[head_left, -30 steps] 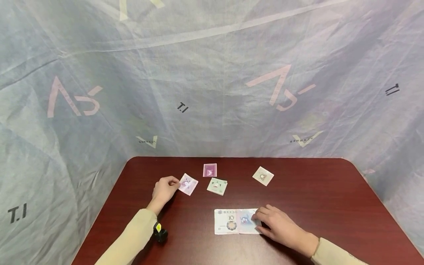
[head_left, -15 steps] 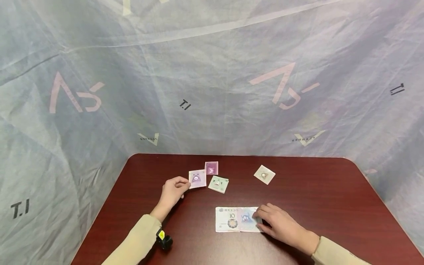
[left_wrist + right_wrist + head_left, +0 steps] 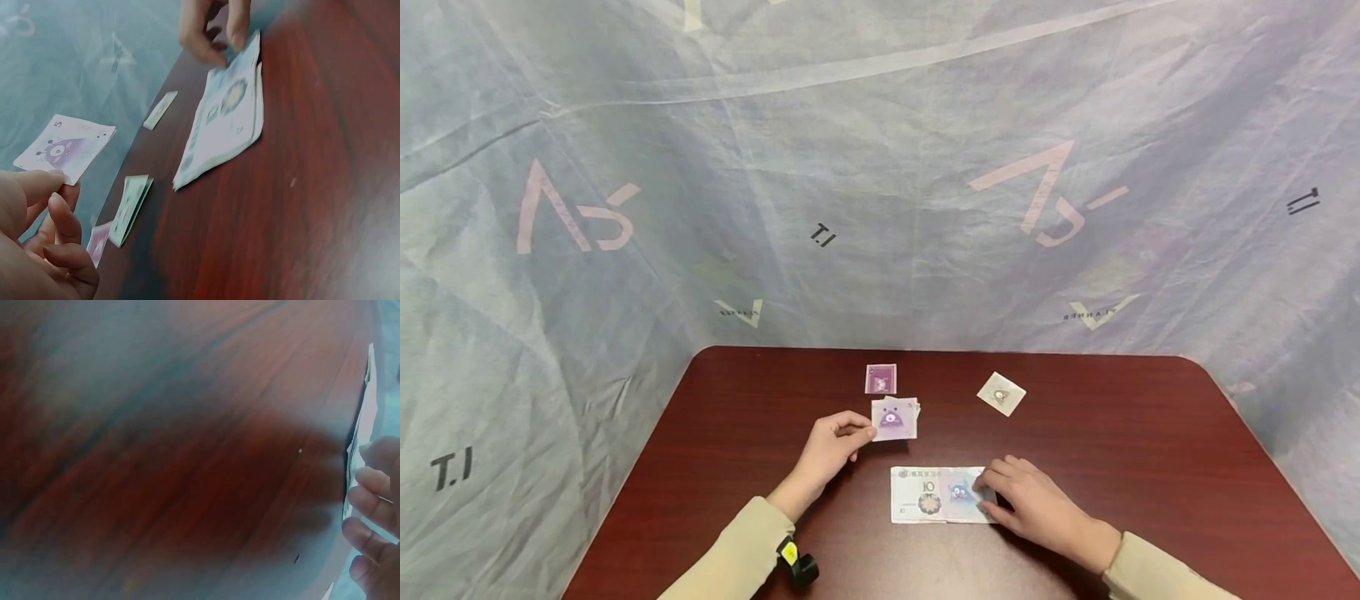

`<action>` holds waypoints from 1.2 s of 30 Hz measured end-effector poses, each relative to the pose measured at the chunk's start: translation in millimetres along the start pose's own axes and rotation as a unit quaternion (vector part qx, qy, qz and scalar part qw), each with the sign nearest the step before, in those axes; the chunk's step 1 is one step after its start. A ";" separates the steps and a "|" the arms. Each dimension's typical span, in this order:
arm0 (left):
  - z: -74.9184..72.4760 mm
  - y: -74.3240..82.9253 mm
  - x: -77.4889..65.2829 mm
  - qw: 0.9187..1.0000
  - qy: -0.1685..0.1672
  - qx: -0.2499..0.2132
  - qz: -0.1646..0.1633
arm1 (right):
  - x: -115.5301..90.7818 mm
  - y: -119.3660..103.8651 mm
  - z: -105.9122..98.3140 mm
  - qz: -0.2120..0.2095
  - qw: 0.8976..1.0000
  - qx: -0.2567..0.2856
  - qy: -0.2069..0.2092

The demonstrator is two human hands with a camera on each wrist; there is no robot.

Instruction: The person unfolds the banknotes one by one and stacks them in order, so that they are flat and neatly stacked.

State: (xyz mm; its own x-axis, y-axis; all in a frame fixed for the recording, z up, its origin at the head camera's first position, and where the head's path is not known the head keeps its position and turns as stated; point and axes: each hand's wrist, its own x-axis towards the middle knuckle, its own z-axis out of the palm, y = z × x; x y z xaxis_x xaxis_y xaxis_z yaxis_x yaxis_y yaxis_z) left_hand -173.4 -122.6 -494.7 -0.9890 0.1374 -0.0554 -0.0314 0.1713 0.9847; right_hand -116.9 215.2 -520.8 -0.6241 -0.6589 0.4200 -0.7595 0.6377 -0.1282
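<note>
My left hand (image 3: 831,450) pinches a small folded purple 5 banknote (image 3: 891,419) between thumb and fingers. In the head view this note overlaps a folded green banknote (image 3: 131,206), covering most of it. The left wrist view shows the purple note lifted, its printed cartoon face toward the camera. My right hand (image 3: 1037,504) rests with bent fingers at the right end of a flat stack of banknotes (image 3: 917,496), the top one marked 10. Its fingertips touch that end, as the right wrist view also shows at the stack's edge (image 3: 362,425).
A folded magenta banknote (image 3: 881,379) lies toward the back of the dark red table (image 3: 760,375). Farther right is a folded pale banknote (image 3: 1001,394). Grey printed cloth (image 3: 880,183) hangs behind and at both sides.
My left hand has moved to the right with the purple banknote, turning it straighter, from beside the green note to over it. The right hand stays on the stack.
</note>
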 end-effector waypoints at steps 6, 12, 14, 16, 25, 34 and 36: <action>17.2 4.5 -9.6 1.000 -0.030 -0.003 0.004 | 2.8 -1.6 -6.1 0.003 1.000 0.015 0.011; 31.5 8.1 -17.1 0.999 -0.037 -0.013 0.010 | 20.5 -5.1 -20.7 0.034 0.996 0.061 0.064; 36.1 8.8 -18.6 0.999 -0.038 -0.015 0.009 | 29.4 -6.5 -25.3 0.053 0.992 0.078 0.085; 41.2 8.4 -18.9 0.999 -0.041 -0.015 0.009 | 37.5 -7.8 -29.2 0.073 0.988 0.091 0.104; 60.9 8.2 -17.2 0.998 -0.043 -0.037 0.000 | 53.7 -14.1 -30.7 0.169 0.974 0.098 0.113; 70.0 5.3 -16.9 0.999 -0.014 -0.047 -0.016 | 55.7 -16.8 -28.1 0.187 0.971 0.090 0.116; 71.2 5.7 -16.8 0.998 -0.011 -0.052 -0.017 | 55.7 -17.8 -27.8 0.190 0.972 0.083 0.111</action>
State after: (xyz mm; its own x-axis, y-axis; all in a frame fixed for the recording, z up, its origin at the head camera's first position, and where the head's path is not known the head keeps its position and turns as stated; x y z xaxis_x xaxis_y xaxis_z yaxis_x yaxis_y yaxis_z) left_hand -146.7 -54.5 -500.0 -0.9836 0.1557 -0.0914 -0.0807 0.0740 0.9940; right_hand -133.1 178.2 -470.1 -0.8245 -0.2733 0.4955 -0.5119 0.7334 -0.4473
